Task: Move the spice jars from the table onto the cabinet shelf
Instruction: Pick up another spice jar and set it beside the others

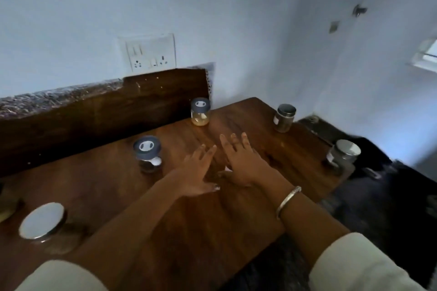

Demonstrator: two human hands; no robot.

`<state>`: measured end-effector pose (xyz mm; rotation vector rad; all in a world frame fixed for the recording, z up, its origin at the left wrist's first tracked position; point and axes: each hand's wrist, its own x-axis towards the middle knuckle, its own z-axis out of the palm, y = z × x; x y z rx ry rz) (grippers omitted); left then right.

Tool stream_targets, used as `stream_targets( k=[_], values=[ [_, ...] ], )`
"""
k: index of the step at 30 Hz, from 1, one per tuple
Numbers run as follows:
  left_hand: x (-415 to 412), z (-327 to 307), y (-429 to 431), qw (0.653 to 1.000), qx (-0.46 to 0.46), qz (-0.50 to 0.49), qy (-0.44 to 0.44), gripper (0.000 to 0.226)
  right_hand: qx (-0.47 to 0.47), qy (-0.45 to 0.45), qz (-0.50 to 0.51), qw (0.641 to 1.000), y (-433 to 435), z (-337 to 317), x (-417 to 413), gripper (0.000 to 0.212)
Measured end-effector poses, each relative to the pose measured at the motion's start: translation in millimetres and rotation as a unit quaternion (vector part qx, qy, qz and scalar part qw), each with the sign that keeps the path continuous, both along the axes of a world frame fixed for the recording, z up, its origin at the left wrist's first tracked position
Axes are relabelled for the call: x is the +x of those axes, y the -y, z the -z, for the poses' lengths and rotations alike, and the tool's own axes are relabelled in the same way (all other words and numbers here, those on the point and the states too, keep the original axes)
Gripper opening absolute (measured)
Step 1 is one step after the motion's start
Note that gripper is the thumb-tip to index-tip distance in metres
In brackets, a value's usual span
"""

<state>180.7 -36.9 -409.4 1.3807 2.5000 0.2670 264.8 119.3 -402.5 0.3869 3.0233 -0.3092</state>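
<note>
Several spice jars stand on the brown wooden table [179, 224]. A grey-lidded jar of dark spice [147, 158] is left of my hands, and a grey-lidded jar of yellow powder [200, 112] stands at the back. Two steel-lidded jars stand on the right edge, one far [284, 117] and one nearer [341, 157]. A large steel-lidded jar [42, 222] is at the front left. My left hand [197, 172] and my right hand [241, 160] hover side by side over the middle of the table, fingers straight and spread, holding nothing. No cabinet shelf is in view.
A wooden backboard [94, 111] and a stone ledge [47, 99] run behind the table under a wall socket plate [151, 53]. Dark floor [378, 196] lies right of the table. A blurred object [7, 205] sits at the far left edge.
</note>
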Motion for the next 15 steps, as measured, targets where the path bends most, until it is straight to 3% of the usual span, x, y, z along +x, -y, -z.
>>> stream_targets(
  k=[3, 9, 13, 15],
  values=[
    [8, 20, -41, 0.997, 0.012, -0.046, 0.055, 0.105, -0.022, 0.016, 0.011, 1.000, -43, 29, 3, 0.092],
    [12, 55, -117, 0.982, 0.083, -0.148, 0.087, 0.098, -0.064, 0.059, -0.034, 0.996, -114, 75, -6, 0.103],
    [12, 81, -135, 0.954, 0.126, -0.221, 0.157, 0.092, -0.129, 0.039, -0.072, 0.988, -138, 92, -15, 0.107],
    [18, 88, -138, 0.939, 0.131, -0.253, 0.193, 0.100, -0.148, 0.017, -0.082, 0.985, -144, 102, -23, 0.112]
  ],
)
